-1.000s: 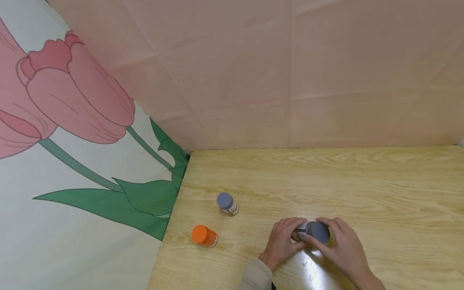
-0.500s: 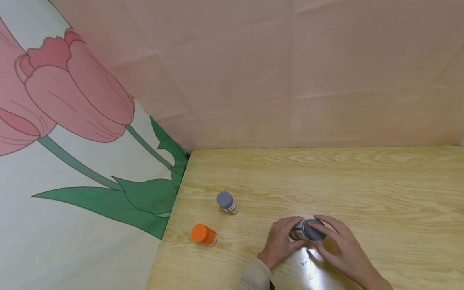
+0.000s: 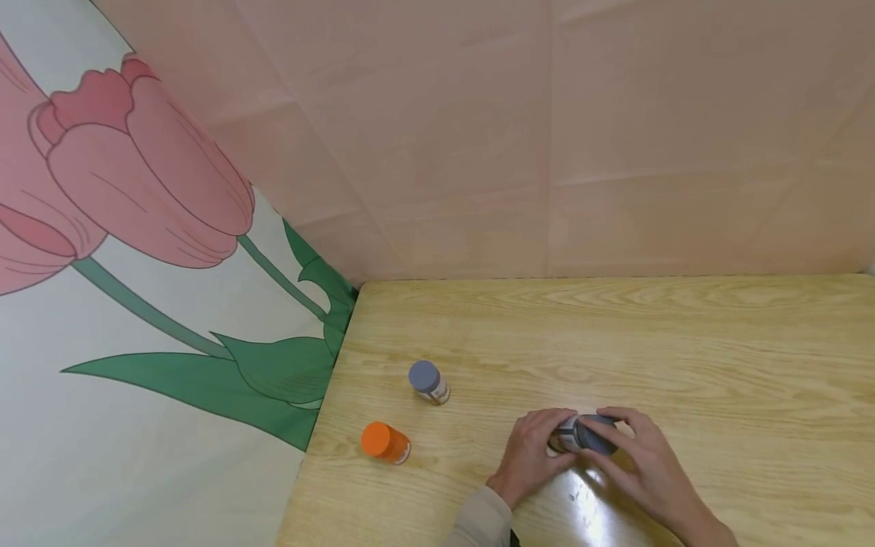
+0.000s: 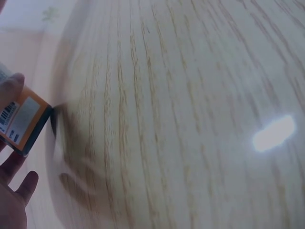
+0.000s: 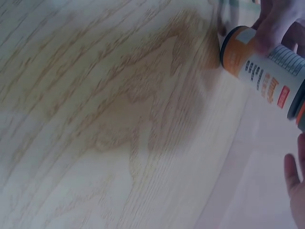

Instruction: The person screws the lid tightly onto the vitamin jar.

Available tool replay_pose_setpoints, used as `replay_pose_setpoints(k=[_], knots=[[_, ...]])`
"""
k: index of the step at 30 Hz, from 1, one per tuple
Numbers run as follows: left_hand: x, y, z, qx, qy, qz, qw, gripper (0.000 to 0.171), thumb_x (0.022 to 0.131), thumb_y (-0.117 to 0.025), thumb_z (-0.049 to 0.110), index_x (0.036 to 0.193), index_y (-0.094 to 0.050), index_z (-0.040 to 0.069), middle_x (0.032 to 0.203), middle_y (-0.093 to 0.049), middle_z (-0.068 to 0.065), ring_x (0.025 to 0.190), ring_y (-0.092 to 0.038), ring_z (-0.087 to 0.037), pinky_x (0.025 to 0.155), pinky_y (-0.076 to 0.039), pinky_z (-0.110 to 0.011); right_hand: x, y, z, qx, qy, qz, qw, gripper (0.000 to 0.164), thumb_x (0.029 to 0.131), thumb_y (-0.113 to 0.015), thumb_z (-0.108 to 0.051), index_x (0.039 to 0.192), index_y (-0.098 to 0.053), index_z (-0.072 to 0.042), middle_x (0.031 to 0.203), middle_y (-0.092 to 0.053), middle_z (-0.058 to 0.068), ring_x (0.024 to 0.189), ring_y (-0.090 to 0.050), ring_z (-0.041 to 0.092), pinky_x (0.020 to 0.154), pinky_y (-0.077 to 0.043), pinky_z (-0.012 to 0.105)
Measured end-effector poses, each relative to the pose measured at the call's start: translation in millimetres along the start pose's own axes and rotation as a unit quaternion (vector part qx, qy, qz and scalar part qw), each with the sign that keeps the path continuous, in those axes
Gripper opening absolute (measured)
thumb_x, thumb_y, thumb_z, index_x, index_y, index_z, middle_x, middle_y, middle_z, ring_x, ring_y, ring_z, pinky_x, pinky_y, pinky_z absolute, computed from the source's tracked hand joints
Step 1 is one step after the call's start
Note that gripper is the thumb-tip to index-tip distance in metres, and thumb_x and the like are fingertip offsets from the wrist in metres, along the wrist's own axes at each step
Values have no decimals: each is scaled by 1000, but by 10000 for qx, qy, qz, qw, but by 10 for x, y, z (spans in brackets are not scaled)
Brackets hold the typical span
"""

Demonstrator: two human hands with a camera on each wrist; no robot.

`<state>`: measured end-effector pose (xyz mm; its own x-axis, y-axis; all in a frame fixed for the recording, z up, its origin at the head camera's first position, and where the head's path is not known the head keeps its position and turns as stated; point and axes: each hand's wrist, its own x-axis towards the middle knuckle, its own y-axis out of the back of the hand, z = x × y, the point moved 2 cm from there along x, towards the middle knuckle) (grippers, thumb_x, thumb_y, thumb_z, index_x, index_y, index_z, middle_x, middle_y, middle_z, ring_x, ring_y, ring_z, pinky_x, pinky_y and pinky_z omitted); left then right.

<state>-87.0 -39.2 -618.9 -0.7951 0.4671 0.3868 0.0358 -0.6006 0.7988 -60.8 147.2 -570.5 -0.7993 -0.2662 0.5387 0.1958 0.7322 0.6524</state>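
Note:
In the head view my left hand [image 3: 533,453] grips the body of a small screw-top jar [image 3: 566,435] near the table's front. The jar lies tilted, its dark grey-blue lid [image 3: 598,434] pointing right. My right hand [image 3: 645,469] holds that lid between thumb and fingers. An orange-and-white printed label shows on the jar [image 5: 264,71] in the right wrist view, with the left fingers over its body. A barcode is visible on the jar [image 4: 24,119] in the left wrist view. Whether the lid turns on the jar cannot be told.
Left of the hands, a second jar [image 3: 429,381] with a grey-blue lid stands on the wood-grain table [image 3: 615,334]. Nearer the left edge is an orange jar [image 3: 386,443]. A pink cloth [image 3: 478,152] hangs behind, and a tulip-print cloth [image 3: 171,425] at the left.
My right fingers loosened and shifted around the lid, then closed on it again. The jar moved slightly left and then a little back. My left hand stays nearly where it was.

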Motion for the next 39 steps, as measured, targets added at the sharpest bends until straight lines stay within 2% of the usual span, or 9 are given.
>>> replay_pose_setpoints(k=[5, 9, 14, 20, 28, 31, 34, 36, 39], knots=[[-10, -7, 22, 18, 63, -91, 9999, 64, 80, -81, 41, 136, -54, 24, 131, -64, 9, 119, -59, -6, 101, -46, -22, 28, -31, -30, -355, -767, 256, 9961, 55, 55, -94, -23, 106, -75, -13, 97, -58, 3, 91, -45, 7, 74, -35, 19], [-9, -6, 30, 3, 167, -126, 9998, 65, 80, -80, 42, 136, -54, 24, 130, -65, 9, 119, -59, -6, 101, -46, -23, 34, -51, -51, -349, -1017, 169, 9941, 60, 57, -94, -25, 112, -73, -13, 104, -60, 5, 95, -49, 13, 78, -35, 16], [-2, -8, 25, -47, 122, -87, 9999, 64, 80, -80, 41, 136, -54, 22, 130, -66, 7, 119, -60, -7, 105, -46, -25, 20, -29, -22, 124, -140, 25, 9998, 53, 72, -86, -29, 120, -70, -16, 127, -62, 13, 124, -48, 16, 109, -27, 12], [17, -17, -6, -262, 121, -212, 9994, 64, 81, -81, 38, 137, -53, 22, 131, -65, 6, 120, -59, -6, 106, -44, -21, 20, 9, 40, 353, 1089, 63, 9934, 44, 100, -51, -44, 122, -70, -11, 133, -62, 16, 145, -36, 14, 123, -20, 21], [36, -14, -29, -417, 168, -304, 9985, 62, 83, -79, 38, 137, -54, 23, 131, -65, 8, 119, -59, -4, 105, -43, -16, 52, 32, 39, 306, 1190, 57, 9924, 45, 101, -48, -43, 123, -69, -10, 129, -64, 16, 139, -43, 12, 120, -23, 18], [32, -15, -27, -434, 244, -380, 9980, 63, 82, -81, 36, 137, -53, 23, 132, -64, 7, 121, -59, -5, 106, -44, -20, 46, 44, 14, 185, 826, -117, 9963, 39, 93, -64, -38, 125, -68, -16, 128, -63, 12, 128, -48, 14, 113, -25, 15], [31, -16, -21, -346, 253, -421, 9982, 66, 80, -82, 35, 138, -53, 24, 133, -64, 7, 122, -58, -6, 107, -44, -24, 39, 53, -6, -96, 410, -243, 9988, 53, 73, -83, -26, 124, -69, -21, 125, -63, 9, 117, -52, 19, 101, -33, 20], [32, -19, -12, -280, 204, -409, 9986, 67, 79, -82, 36, 138, -52, 24, 133, -64, 8, 122, -58, -5, 107, -44, -24, 46, 51, -17, -296, 94, -215, 9993, 60, 61, -88, -21, 119, -71, -21, 118, -64, 6, 109, -54, 20, 91, -37, 24], [29, -15, -2, -154, 87, -329, 9993, 66, 80, -81, 37, 138, -53, 24, 133, -64, 9, 122, -58, -5, 108, -43, -22, 60, 22, -24, -441, -327, 19, 9985, 57, 56, -93, -24, 109, -73, -16, 104, -64, 2, 97, -54, 16, 80, -39, 22]])
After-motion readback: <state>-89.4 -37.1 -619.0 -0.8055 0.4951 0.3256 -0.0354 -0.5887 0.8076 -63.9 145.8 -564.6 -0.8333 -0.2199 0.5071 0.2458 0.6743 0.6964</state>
